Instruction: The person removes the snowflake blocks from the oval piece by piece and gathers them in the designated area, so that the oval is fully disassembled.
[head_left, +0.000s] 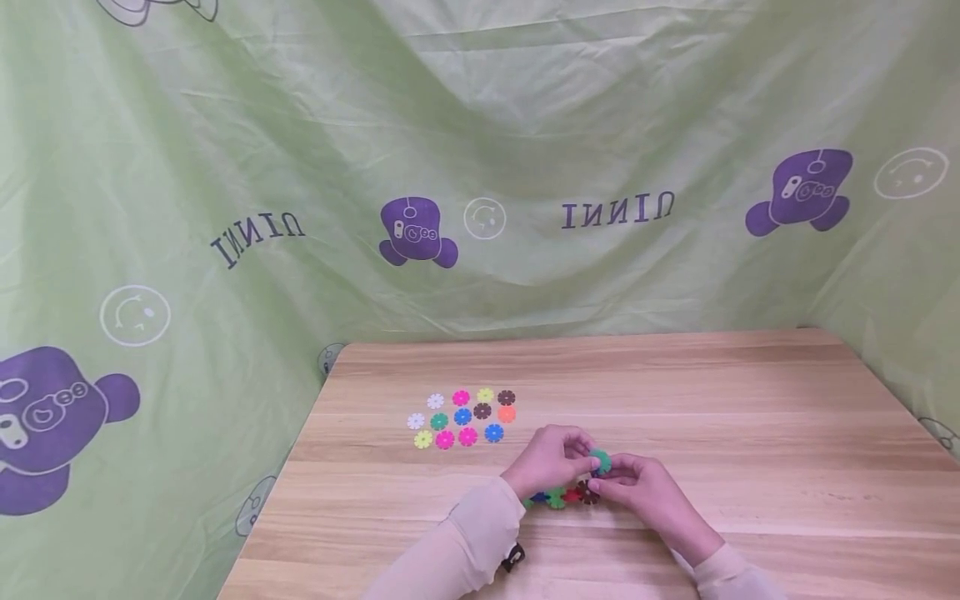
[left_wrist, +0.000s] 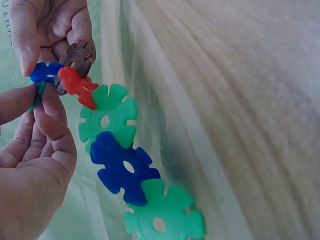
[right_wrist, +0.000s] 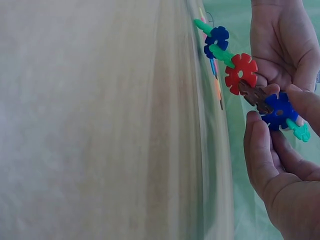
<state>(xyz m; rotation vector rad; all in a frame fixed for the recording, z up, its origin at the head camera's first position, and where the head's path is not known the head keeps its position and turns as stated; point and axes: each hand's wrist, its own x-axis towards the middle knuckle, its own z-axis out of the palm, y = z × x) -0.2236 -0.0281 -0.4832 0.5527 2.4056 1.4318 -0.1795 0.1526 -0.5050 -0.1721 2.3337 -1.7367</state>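
Chain [head_left: 555, 498] of notched discs: mid-table, on the near side, between the two hands. Probably thin plastic, so very light, stiff per disc, a bit slick. Unlikely to break, but the slot joints look like the weak spots: they could twist or pop out. Best hold looks like a thumb-and-finger pinch on a disc's flat faces, right beside the joint.

Left hand [head_left: 555, 457], 11 o'clock of the chain's brown disc [head_left: 588, 493]: thumb and fingers pinch the end green disc [head_left: 602, 462]. Right hand [head_left: 648, 492], 3 o'clock of the brown disc: pinches the blue disc [right_wrist: 276, 116] next to it. Red disc [right_wrist: 245, 65] follows, then green and blue alternate.

Loose discs [head_left: 459, 415] lie at 10 o'clock of the chain on the table [head_left: 712, 400]; green curtain [head_left: 480, 125] at 12.

Chain's 9 o'clock end is hidden by the left arm in the head view and cut off at 6 o'clock in the left wrist view. Fingers partly cover the pinched joint; slot depth unclear. Can't tell if the chain touches the table. Black item [head_left: 513, 557] by the left sleeve: unreadable.
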